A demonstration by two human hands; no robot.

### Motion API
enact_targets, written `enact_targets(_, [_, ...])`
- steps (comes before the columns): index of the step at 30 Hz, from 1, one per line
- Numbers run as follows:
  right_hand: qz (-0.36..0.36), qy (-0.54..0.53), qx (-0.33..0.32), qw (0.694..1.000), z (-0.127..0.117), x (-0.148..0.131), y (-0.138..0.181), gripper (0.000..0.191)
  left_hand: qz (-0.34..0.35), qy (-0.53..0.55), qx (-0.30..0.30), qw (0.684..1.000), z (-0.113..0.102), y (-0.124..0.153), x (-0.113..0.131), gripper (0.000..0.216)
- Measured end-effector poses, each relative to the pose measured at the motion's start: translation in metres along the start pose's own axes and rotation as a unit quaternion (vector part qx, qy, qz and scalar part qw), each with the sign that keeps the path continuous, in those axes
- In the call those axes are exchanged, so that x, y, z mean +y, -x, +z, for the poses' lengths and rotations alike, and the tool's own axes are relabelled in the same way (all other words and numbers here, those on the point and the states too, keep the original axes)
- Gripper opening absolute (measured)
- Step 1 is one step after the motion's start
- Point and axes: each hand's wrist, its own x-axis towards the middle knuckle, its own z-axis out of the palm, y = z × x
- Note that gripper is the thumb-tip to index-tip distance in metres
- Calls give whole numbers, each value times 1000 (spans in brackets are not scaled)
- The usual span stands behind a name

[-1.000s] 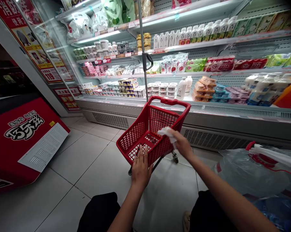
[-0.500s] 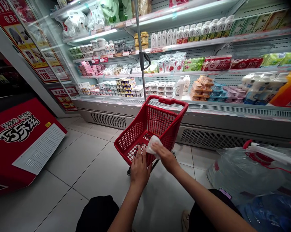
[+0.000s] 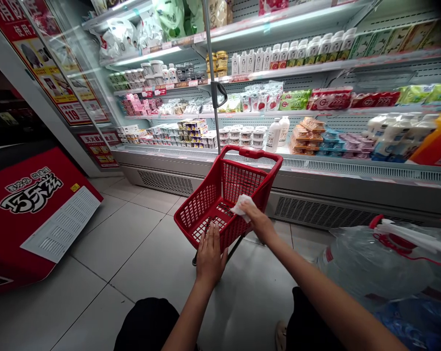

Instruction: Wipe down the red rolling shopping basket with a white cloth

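A red plastic shopping cart point(image 3: 202, 214) with lattice sides stands on the floor in front of me. My left hand point(image 3: 210, 253) lies against its near edge, fingers stretched out and holding nothing. In my right hand point(image 3: 257, 222) is a crumpled white cloth or tissue point(image 3: 243, 204), pressed on the rim of the cart's right side. The fingers are closed on it, and part of it is hidden under them. The cart's handle point(image 3: 251, 153) points toward the fridge.
Behind the cart runs an open refrigerated shelf point(image 3: 315, 170) stocked with bottles, cups and packs. A red freezer chest point(image 3: 48, 195) stands at the left. Large clear water bottles point(image 3: 381, 263) are close on the right. Tiled floor point(image 3: 140, 253) lies around the cart.
My right hand has slid the white cloth away from me and to the right along the cart's side rim. My left hand stays at the near edge, slightly lower.
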Motion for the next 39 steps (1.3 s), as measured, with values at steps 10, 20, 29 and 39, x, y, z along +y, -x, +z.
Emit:
enact_targets(10, [-120,-55,-70,989,-5,-32,19,60,65,45,-39,996,-11,4,-14,81])
enact_targets(20, [-47,-28,-38,998,13,-57,38,70,34,-35,-32,998,8,-2,-21,83])
enact_targets(29, [-82,-2,-70,994,-13,-39,37,63,77,20,-33,996,9,-6,-5,84])
enact_targets(39, [-1,24,-18,1000,-15,-43,77,80,65,-35,-35,997,8,-16,-43,71])
